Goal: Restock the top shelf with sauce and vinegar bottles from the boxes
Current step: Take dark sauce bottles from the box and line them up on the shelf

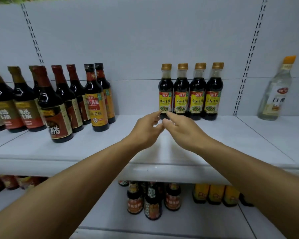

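On the top shelf [214, 135] you have four gold-capped soy sauce bottles [190, 94] in a row. To their right stands one clear vinegar bottle [276, 90]. To their left, two yellow-labelled dark bottles [97, 100] stand one behind the other.

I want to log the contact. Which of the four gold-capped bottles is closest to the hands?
The leftmost bottle of the row. The left hand and right hand reach its base; the other three stand further right.
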Demonstrator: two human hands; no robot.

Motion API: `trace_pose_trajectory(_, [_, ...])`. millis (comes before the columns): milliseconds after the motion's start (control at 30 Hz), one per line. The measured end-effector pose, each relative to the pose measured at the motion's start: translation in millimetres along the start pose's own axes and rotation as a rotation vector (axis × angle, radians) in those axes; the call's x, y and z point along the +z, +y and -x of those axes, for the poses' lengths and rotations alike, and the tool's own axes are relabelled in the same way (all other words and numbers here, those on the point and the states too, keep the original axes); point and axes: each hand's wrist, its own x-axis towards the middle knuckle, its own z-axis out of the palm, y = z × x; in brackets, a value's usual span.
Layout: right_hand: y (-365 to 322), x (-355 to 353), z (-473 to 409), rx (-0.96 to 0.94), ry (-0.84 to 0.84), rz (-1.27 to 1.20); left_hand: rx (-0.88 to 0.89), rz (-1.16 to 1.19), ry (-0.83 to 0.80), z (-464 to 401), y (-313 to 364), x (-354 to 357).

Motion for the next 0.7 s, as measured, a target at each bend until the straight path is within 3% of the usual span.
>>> trace_pose_trajectory(700, [-64,32,144,-0.100,0.105,-0.069,0.158,0.050,-0.094,148,-2,-43])
